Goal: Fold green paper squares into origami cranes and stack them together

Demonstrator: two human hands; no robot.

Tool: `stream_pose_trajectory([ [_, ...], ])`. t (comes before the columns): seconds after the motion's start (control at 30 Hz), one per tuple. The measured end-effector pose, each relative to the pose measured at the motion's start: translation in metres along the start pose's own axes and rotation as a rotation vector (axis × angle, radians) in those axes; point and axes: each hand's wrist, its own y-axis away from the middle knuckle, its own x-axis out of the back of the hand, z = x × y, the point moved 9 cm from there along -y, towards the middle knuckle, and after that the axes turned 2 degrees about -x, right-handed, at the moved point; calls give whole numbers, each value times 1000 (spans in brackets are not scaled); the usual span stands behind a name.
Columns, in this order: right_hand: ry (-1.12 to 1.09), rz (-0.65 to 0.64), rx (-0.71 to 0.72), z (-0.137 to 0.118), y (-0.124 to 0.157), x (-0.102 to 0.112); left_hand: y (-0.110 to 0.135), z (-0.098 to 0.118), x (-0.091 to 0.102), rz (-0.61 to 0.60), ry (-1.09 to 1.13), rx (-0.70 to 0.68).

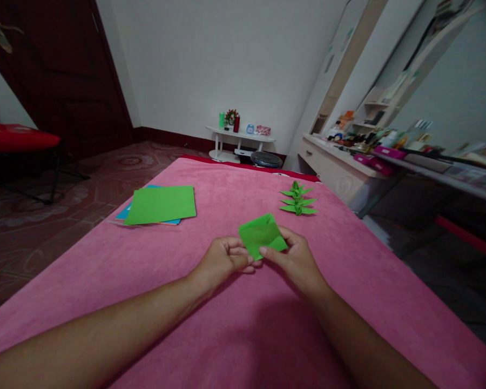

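A folded green paper (pixel 261 234) is held just above the pink cloth (pixel 210 319) at the middle of the view. My left hand (pixel 222 260) pinches its lower left edge. My right hand (pixel 294 258) grips its lower right edge, thumb on top. Both hands are closed on the paper. Beyond them, to the right, lie three folded green paper cranes (pixel 298 199) in a row. A stack of flat paper sheets (pixel 161 205), green on top with blue beneath, lies at the far left of the cloth.
The pink cloth covers a bed-like surface with floor to its left. A red chair (pixel 18 139) stands far left by a dark door. A small white table (pixel 238 139) stands at the back wall. A cluttered dresser (pixel 348 162) runs along the right.
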Motion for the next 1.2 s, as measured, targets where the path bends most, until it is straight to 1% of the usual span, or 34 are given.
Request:
stream_pose_trajectory([
  [0.07, -37, -22, -59, 8, -1, -1, 0, 0, -1, 3, -6, 7],
  [0.13, -41, -19, -92, 14, -2, -1, 1, 0, -1, 4, -14, 15],
  [0.3, 30, 22, -83, 17, -4, 1, 1, -2, -1, 29, -15, 52],
  [0.4, -85, 28, -134, 23, -3, 0, 2, -1, 0, 44, -2, 54],
  [0.47, -159, 4, -185, 29, -2, -2, 2, 0, -1, 44, 4, 50],
  [0.5, -163, -9, -195, 30, -2, -3, 2, 0, 0, 45, 5, 52],
  [0.57, -112, -18, -184, 30, -2, -3, 2, -1, 0, 47, 14, 64],
  [0.67, -12, -6, -109, 24, -4, -1, 1, -5, 1, 51, 46, 91],
  [0.8, 28, -5, -24, 20, -5, -1, -1, -7, 4, 59, 108, 90],
  [0.93, 42, -24, -13, 21, -5, -2, -1, -5, 4, 67, 125, 88],
  [1.1, 98, -39, -14, 17, -2, -7, 2, -6, 3, 66, 23, 119],
  [1.2, 112, -36, -8, 17, -1, -7, 2, -7, 3, 58, 6, 123],
])
